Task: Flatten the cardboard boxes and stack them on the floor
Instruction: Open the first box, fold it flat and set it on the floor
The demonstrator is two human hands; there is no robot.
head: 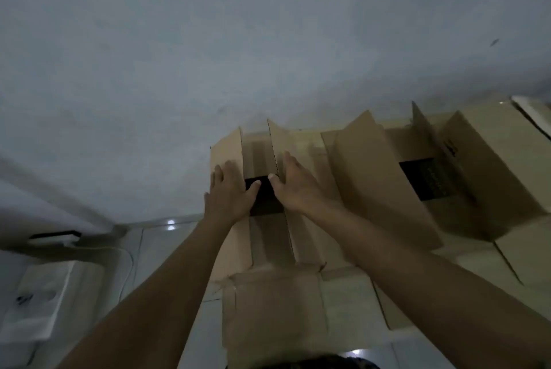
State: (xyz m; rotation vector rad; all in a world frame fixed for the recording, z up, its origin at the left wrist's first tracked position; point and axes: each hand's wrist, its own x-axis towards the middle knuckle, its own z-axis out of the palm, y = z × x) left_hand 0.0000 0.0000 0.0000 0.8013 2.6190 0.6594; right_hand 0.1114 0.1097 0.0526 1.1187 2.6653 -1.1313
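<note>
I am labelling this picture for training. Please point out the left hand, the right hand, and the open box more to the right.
left hand (229,192): head view, back of the hand.
right hand (295,186): head view, back of the hand.
open box on the right (372,178): head view, its raised left flap.

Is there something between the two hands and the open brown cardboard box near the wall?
No. The left hand lies flat on the left flap of the open brown cardboard box; the right hand lies flat on its right flap. Both already touch it.

Two open boxes side by side against wall (208,55): left box (268,237), right box (447,189); hands on left box flaps.
</note>
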